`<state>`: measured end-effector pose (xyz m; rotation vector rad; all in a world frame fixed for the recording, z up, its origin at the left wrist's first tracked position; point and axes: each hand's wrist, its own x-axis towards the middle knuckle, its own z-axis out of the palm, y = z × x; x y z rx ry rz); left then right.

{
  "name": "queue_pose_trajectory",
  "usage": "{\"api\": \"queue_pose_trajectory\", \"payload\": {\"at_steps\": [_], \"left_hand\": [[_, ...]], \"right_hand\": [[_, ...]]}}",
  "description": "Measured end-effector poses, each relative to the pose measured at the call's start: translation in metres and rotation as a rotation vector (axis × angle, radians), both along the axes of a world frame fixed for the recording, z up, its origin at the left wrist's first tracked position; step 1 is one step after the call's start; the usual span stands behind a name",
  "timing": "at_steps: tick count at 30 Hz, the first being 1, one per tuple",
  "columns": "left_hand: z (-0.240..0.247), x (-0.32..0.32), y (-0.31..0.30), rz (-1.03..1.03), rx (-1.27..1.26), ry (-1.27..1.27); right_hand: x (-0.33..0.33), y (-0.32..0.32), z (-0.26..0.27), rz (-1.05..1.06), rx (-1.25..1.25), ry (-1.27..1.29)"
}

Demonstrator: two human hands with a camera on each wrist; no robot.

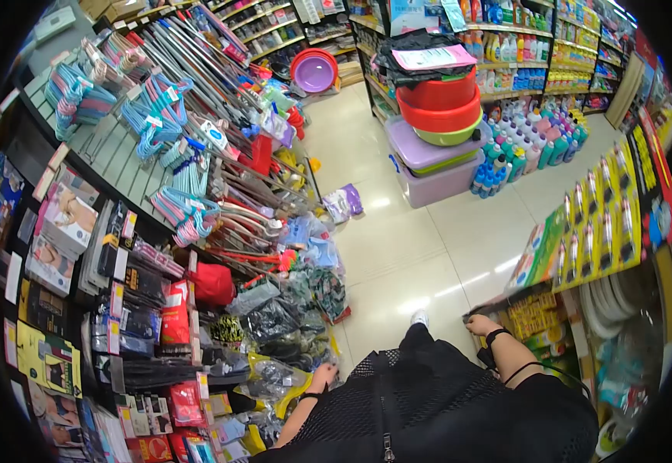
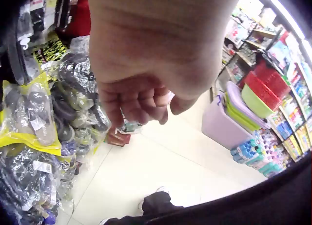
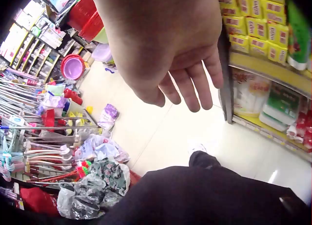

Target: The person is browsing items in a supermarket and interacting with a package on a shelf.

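My left hand (image 1: pixel 323 379) hangs beside bagged slippers (image 1: pixel 274 373) on the low left shelf. Its fingers curl loosely around nothing in the left wrist view, above the pale tiled floor (image 2: pixel 161 161). On the other side, my right hand (image 3: pixel 187 73) hangs with fingers nearly straight and holds nothing. Beside it stands a shelf end with stacked yellow boxes (image 3: pixel 256 20); white-and-green packs (image 3: pixel 280 108) sit one level lower. A clear bag with a slipper pair (image 2: pixel 36 110) on yellow backing shows left of the left hand.
An aisle runs ahead. Stacked lilac storage boxes (image 1: pixel 440 181) with red basins (image 1: pixel 438 112) on top stand right of it, beside several bottles (image 1: pixel 533 139). A purple packet (image 1: pixel 343 203) lies on the floor at left, near mop handles (image 1: pixel 189 69). Hangers (image 1: pixel 155 112) line the left shelf.
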<state>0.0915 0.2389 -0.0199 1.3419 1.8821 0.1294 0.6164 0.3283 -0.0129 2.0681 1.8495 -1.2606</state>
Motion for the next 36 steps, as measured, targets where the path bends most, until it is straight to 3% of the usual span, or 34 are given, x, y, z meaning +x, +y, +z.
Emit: {"api": "queue_pose_trajectory", "payload": {"at_steps": [5,10,14,17,20,21,22,25,26,29,33,35,36], "left_hand": [[0.014,-0.027,0.011,0.121,-0.189,0.039],[-0.026,-0.044,0.052,0.213,-0.126,0.04],[-0.037,-0.028,0.111,0.273,-0.139,-0.09],[-0.085,-0.029,0.159,0.25,-0.201,-0.195],[-0.094,-0.028,0.217,0.212,-0.248,-0.188],[-0.085,-0.03,0.239,0.196,-0.256,-0.168],[-0.009,-0.001,0.273,0.286,-0.261,-0.182],[0.015,-0.008,0.355,0.081,-0.18,-0.35],[0.019,-0.012,0.388,-0.12,-0.136,-0.144],[0.009,-0.012,0.49,-0.199,-0.097,0.029],[-0.017,0.009,0.629,-0.226,0.008,0.021],[-0.025,0.037,0.698,-0.358,0.23,0.007],[-0.019,0.056,0.726,-0.351,0.204,-0.067]], "right_hand": [[-0.01,0.124,-0.002,-0.05,0.016,0.121],[-0.008,0.224,0.025,0.069,0.066,0.054],[-0.005,0.258,0.03,0.076,0.095,0.061],[0.001,0.268,0.037,0.015,0.073,0.115],[0.015,0.27,0.03,-0.022,0.087,0.076],[0.025,0.271,0.024,-0.05,0.077,0.05],[0.038,0.271,0.012,-0.081,0.069,0.027],[0.073,0.272,-0.012,-0.191,0.007,-0.084],[0.083,0.273,-0.014,-0.255,-0.012,-0.076],[0.093,0.29,-0.003,-0.536,-0.118,-0.004],[0.075,0.331,0.026,-0.822,0.005,0.159],[0.072,0.348,0.029,-0.84,0.077,0.164],[0.071,0.352,0.025,-0.84,0.117,0.161]]}}
